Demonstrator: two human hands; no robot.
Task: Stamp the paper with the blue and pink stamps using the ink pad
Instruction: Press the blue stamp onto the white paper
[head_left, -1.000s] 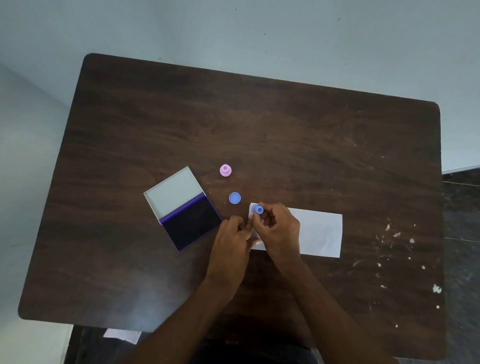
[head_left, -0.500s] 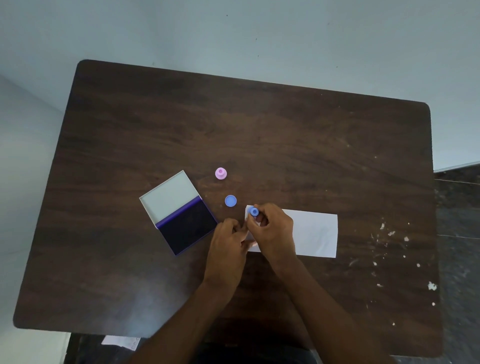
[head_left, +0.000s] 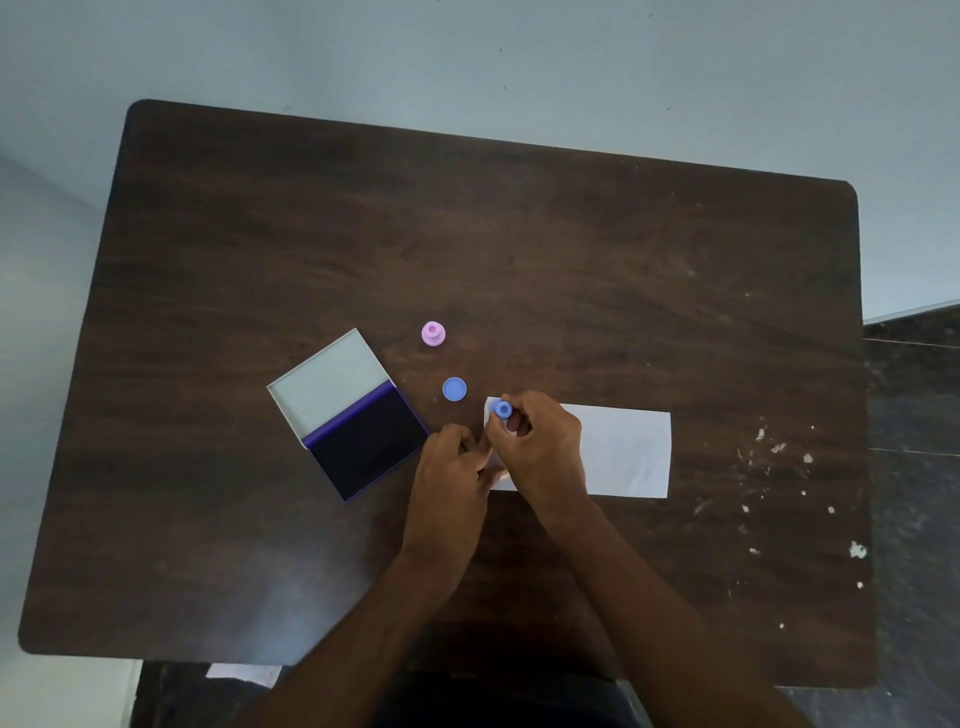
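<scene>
Smearing is the likely fault: the blue stamp (head_left: 502, 409), pinched upright in the right hand (head_left: 540, 448) at the left end of the paper (head_left: 623, 449), could be dragged if the sheet slips. The left hand (head_left: 451, 467) is curled at that edge; its fingertips are hidden. The open ink pad (head_left: 366, 447), blue cap (head_left: 454, 389) and pink stamp (head_left: 432, 333) lie left of the paper on the table (head_left: 571, 260). No print can be made out.
</scene>
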